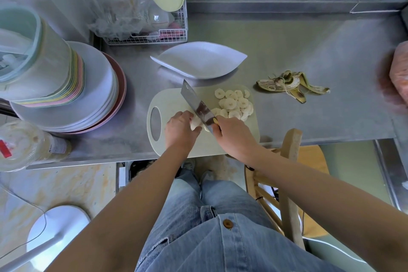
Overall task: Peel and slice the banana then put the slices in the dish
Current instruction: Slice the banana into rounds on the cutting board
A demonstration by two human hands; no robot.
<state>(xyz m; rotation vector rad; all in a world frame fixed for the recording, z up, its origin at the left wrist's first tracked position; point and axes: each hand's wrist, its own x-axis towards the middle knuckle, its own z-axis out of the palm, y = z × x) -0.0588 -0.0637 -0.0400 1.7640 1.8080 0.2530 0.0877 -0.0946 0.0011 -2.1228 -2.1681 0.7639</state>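
A steel worktop [309, 55] carries everything, and a pale cutting board [167, 99] with an oval handle hole lies at its near edge, in front of the person. Left of the cutting board stands a tall stack of plates [97, 86], grey on top and reddish below, with more pastel dishes piled on it. Beyond the cutting board and to its left sits a wire rack [176, 37] holding a pale green plate and crumpled plastic. A wooden chair [291, 161] stands just right of the cutting board's near corner, below the worktop's edge. The white leaf-shaped dish [198, 62] rests just behind the cutting board, holding nothing. To the right of the cutting board, apart from it, lies the splayed banana peel [291, 85]. A broad knife [196, 104] slants across the cutting board's middle, its tip toward the dish. The right grip [234, 137] is clenched round the knife's handle over the cutting board's near right part. The left grip [180, 130], fingers curled, holds down the banana piece [195, 125] at the cutting board's centre, right against the blade. The cut slices [234, 102] lie heaped and overlapping on the cutting board's far right corner.
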